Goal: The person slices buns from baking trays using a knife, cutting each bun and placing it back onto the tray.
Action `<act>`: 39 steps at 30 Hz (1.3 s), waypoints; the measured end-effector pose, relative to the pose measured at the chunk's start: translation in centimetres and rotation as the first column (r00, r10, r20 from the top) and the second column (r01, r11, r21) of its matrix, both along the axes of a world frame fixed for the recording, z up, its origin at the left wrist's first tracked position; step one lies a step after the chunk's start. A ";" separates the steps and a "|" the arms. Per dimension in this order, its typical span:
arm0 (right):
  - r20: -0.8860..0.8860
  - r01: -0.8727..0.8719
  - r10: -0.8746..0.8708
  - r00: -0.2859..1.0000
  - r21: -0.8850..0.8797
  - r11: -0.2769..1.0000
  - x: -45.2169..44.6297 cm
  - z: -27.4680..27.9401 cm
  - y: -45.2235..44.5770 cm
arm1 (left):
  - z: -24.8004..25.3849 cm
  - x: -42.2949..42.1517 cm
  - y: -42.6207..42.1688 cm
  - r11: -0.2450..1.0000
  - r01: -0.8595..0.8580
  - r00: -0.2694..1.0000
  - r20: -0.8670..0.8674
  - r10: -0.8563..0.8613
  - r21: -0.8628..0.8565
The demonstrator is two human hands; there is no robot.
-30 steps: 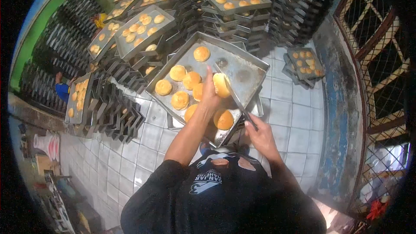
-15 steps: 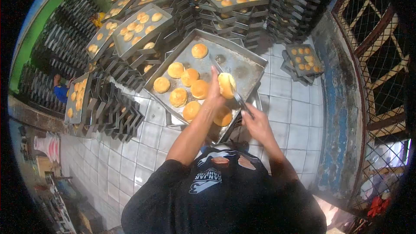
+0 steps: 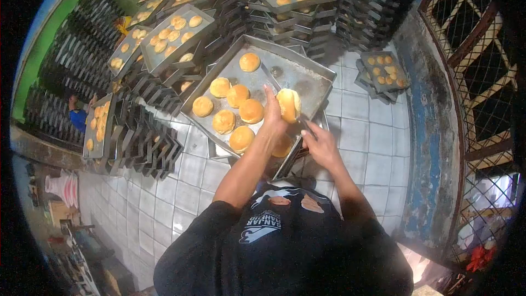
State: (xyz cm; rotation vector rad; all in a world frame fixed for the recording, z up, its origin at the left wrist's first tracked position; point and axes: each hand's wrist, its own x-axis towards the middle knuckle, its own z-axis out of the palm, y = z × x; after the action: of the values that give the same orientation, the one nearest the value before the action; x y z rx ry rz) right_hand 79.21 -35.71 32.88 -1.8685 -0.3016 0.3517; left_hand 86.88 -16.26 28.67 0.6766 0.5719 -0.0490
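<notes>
Floor tiles (image 3: 353,131) below, my right hand (image 3: 323,148), clenched round the knife (image 3: 271,78), has edged nearer the bun (image 3: 288,105) my left hand (image 3: 274,120) clamps, seemingly slicing deeper!

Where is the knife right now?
In the head view, the knife is just right of centre, in the right hand, over the baking tray, its blade at the bun in the left hand.

The tray (image 3: 307,69) is dull, scuffed metal. Those buns (image 3: 238,96) look smooth and slightly glossy; the shirt (image 3: 307,241) is matt black cloth.
</notes>
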 end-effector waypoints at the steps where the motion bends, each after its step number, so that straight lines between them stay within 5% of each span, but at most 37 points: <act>1: 0.006 -0.005 0.005 1.000 0.011 1.000 0.3 0.4 0.1 | 0.7 0.2 0.1 1.000 0.000 1.000 -0.024 0.000 -0.011; 8: -0.177 0.016 0.003 0.984 0.106 0.994 -3.4 -1.7 -3.2 | -0.5 1.3 2.9 0.998 0.025 0.999 -0.024 -0.026 -0.063; 11: -0.097 -0.010 0.013 0.995 0.033 0.999 -0.9 -1.3 -1.4 | -1.1 0.7 0.1 0.998 0.019 1.000 0.000 -0.019 0.058; 14: -0.019 0.016 -0.015 1.000 0.027 1.000 0.7 -1.7 0.1 | -0.5 1.0 -0.3 1.000 0.023 1.000 -0.021 -0.023 -0.012; 19: -0.142 0.000 0.005 0.990 0.034 0.999 -2.6 -1.8 -3.1 | 1.9 1.2 1.6 0.997 -0.001 0.998 -0.070 -0.004 -0.076; 27: -0.093 0.009 0.000 0.996 0.093 0.996 0.6 -3.0 -0.1 | 0.3 0.9 -0.9 1.000 -0.003 0.998 -0.055 0.003 0.017; 33: -0.182 0.033 -0.014 0.983 0.102 0.994 -3.3 -2.9 -3.4 | 1.5 2.0 0.7 0.990 0.027 0.995 -0.089 -0.040 -0.140; 39: -0.169 0.047 -0.023 0.985 0.140 0.989 -0.4 -3.3 -1.0 | 0.6 1.2 -2.0 0.999 0.035 0.998 -0.061 -0.035 -0.002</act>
State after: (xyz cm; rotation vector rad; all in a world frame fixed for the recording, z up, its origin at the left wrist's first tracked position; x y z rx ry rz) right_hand 78.85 -36.68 29.61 -1.6896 -0.1747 0.4479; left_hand 88.09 -18.24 29.31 0.6865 0.6184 -0.1026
